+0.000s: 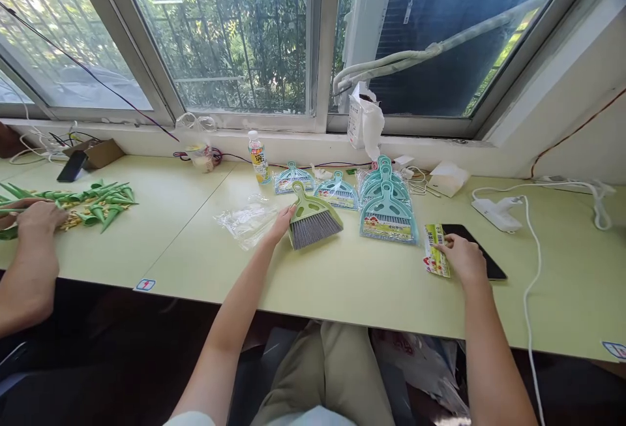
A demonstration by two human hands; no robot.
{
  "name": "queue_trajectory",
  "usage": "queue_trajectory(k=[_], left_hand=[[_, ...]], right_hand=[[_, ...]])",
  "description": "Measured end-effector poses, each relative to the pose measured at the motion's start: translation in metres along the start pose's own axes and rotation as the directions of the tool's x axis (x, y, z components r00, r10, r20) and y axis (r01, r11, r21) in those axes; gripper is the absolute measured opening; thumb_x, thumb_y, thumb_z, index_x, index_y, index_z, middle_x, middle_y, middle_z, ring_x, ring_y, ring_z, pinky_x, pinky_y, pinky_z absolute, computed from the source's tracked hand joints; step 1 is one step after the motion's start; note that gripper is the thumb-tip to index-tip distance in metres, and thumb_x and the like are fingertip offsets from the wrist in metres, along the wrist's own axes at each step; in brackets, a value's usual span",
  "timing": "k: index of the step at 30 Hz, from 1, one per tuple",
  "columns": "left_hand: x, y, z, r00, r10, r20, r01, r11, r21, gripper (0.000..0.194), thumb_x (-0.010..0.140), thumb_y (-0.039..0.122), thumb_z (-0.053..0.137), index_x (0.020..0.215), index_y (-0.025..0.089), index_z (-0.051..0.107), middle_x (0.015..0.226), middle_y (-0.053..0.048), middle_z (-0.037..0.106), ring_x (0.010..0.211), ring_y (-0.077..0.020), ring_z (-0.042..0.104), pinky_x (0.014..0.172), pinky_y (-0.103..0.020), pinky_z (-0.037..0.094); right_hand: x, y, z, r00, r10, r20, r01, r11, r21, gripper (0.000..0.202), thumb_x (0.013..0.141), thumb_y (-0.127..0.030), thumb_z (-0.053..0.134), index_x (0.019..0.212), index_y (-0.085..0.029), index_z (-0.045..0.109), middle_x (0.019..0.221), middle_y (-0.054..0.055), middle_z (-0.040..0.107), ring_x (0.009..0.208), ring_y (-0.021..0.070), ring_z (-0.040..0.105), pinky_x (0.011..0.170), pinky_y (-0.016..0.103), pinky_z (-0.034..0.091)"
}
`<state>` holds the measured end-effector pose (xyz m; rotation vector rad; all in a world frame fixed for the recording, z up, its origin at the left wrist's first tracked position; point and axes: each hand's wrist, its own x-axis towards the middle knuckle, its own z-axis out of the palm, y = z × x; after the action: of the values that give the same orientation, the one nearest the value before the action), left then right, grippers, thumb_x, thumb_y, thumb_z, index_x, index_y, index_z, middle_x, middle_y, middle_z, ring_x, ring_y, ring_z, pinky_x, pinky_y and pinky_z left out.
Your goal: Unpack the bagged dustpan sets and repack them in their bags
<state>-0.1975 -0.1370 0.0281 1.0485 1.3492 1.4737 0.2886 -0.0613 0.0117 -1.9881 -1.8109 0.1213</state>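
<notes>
My left hand (282, 222) touches the left edge of a green mini dustpan with a grey brush (313, 218) lying on the pale green table (342, 282). An empty clear plastic bag (247, 222) lies just left of that hand. My right hand (462, 258) rests on a printed paper label card (434, 251), fingers pressing it onto the table, next to a black phone (476, 250). A stack of teal dustpan sets (388, 207) with labels lies between my hands, and two more teal sets (315, 186) lie behind.
Another person's hand (39, 220) at the left works on green pointed pieces (98, 201). A drink bottle (258, 157), a cup (200, 155), a white box (447, 178), a white power strip (499, 212) with cable, and a torn white bag (364, 119) stand along the window sill.
</notes>
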Motion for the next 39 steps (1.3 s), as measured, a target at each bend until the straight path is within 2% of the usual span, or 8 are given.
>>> queue_trajectory(k=[5,9,13,19,27,33,36,39], left_hand=[[-0.011,0.009,-0.004,0.994,-0.033,0.103,0.017,0.987,0.16,0.041,0.086,0.048,0.05,0.107,0.017,0.066,0.113,-0.007,0.066,0.114,-0.027,0.052,0.101,-0.039,0.036],[-0.013,0.013,-0.002,0.993,-0.009,0.118,-0.016,0.979,0.201,0.043,0.086,0.05,0.047,0.109,0.017,0.065,0.117,-0.007,0.064,0.114,-0.0267,0.051,0.101,-0.038,0.036],[-0.011,0.009,0.002,0.982,0.078,0.17,-0.117,0.965,0.235,0.046,0.086,0.055,0.044,0.101,0.016,0.064,0.11,-0.007,0.064,0.107,-0.0245,0.053,0.096,-0.036,0.038],[-0.007,-0.001,0.004,0.958,0.232,0.169,-0.273,0.919,0.286,0.05,0.086,0.059,0.041,0.09,0.014,0.062,0.092,-0.005,0.064,0.089,-0.0195,0.055,0.082,-0.03,0.042],[0.002,0.002,-0.009,0.948,0.253,0.192,-0.306,0.892,0.334,0.048,0.088,0.056,0.039,0.093,0.015,0.064,0.094,-0.005,0.066,0.09,-0.0206,0.057,0.082,-0.031,0.044],[0.004,0.009,-0.05,0.998,0.056,0.014,-0.057,0.93,0.362,0.051,0.084,0.055,0.045,0.107,0.016,0.067,0.113,-0.007,0.066,0.109,-0.0259,0.056,0.096,-0.036,0.04],[-0.002,0.012,-0.061,0.979,-0.133,0.153,0.062,0.914,0.4,0.049,0.079,0.058,0.052,0.101,0.019,0.07,0.108,-0.005,0.069,0.101,-0.0258,0.06,0.089,-0.034,0.045],[-0.004,0.011,-0.059,0.958,-0.197,0.209,0.069,0.864,0.5,0.043,0.073,0.058,0.059,0.089,0.02,0.073,0.102,-0.005,0.071,0.097,-0.0254,0.061,0.087,-0.032,0.046]], right_hand=[[-0.015,-0.025,-0.004,0.994,0.079,-0.077,-0.094,0.97,-0.226,0.042,0.083,-0.044,0.056,0.114,-0.015,0.058,0.102,0.024,0.062,0.082,0.0308,0.065,0.063,0.037,0.041],[-0.043,-0.109,-0.007,0.949,-0.054,-0.31,0.043,0.998,-0.042,0.035,0.092,-0.037,0.04,0.115,-0.015,0.054,0.109,0.019,0.059,0.085,0.0251,0.062,0.066,0.033,0.041],[-0.077,-0.231,0.019,0.886,-0.463,-0.037,0.461,0.867,0.192,0.032,0.094,-0.04,0.04,0.105,-0.018,0.06,0.098,0.01,0.065,0.081,0.0187,0.061,0.073,0.028,0.042],[-0.084,-0.327,0.061,0.865,-0.469,0.178,0.433,0.877,0.208,0.032,0.089,-0.041,0.049,0.106,-0.016,0.06,0.105,0.013,0.065,0.092,0.0213,0.062,0.072,0.027,0.044],[-0.061,-0.33,0.061,0.906,-0.387,0.171,0.228,0.787,0.573,0.019,0.072,-0.035,0.063,0.073,-0.016,0.064,0.072,0.004,0.066,0.071,0.0156,0.06,0.068,0.025,0.043],[-0.048,-0.286,0.003,0.775,-0.546,0.319,-0.049,0.451,0.891,0.033,0.071,-0.049,0.061,0.076,-0.016,0.064,0.053,-0.005,0.05,0.044,0.0072,0.042,0.047,0.021,0.032],[-0.05,-0.248,-0.022,0.708,-0.571,0.415,0.084,0.652,0.754,0.032,0.066,-0.047,0.068,0.07,-0.016,0.066,0.05,-0.004,0.053,0.041,0.0073,0.043,0.047,0.022,0.032],[-0.063,-0.219,-0.02,0.763,-0.448,0.466,0.242,0.866,0.438,0.027,0.067,-0.042,0.07,0.065,-0.014,0.068,0.053,0.001,0.059,0.044,0.0106,0.05,0.051,0.024,0.036]])
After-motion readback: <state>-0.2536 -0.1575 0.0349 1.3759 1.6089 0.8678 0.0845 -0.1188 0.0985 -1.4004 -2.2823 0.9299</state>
